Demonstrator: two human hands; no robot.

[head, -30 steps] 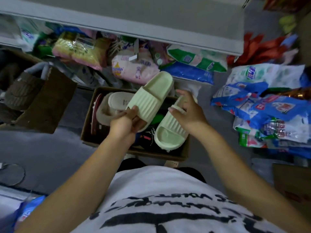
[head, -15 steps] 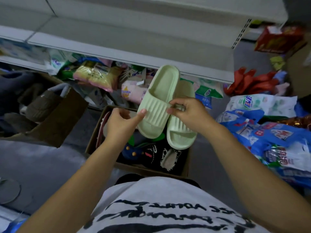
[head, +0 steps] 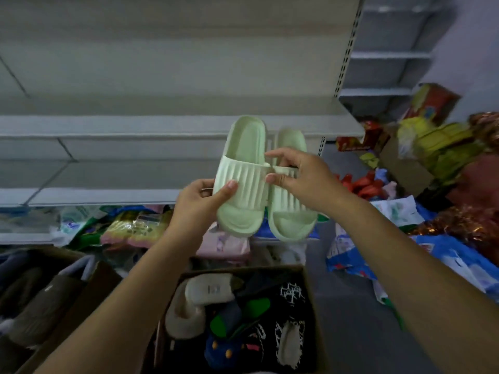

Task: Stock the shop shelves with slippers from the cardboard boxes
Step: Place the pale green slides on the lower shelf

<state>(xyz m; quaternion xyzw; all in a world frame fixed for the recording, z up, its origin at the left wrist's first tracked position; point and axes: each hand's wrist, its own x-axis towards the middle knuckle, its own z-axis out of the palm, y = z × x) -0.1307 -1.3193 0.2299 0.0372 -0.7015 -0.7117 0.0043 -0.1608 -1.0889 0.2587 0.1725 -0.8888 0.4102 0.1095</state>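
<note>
Two pale green slide slippers are held side by side, toes down, in front of the grey metal shelves (head: 162, 125). The left hand (head: 201, 202) grips the left slipper (head: 243, 179) by the outer edge of its ribbed strap, thumb across the front. The right hand (head: 302, 176) pinches the strap of the right slipper (head: 290, 211) between thumb and fingers, at the spot where the two straps meet. No brand mark can be read on either slipper. Below, near the person, an open cardboard box (head: 310, 298) holds mixed slippers: a cream fluffy one (head: 197, 298) with a small label too blurred to read, and black ones (head: 291, 292) with white print that is not legible. A second box (head: 89, 298) at left holds brown slippers. Packaged goods (head: 135, 228) lie on the floor under the lowest shelf; their printing is blurred.
</note>
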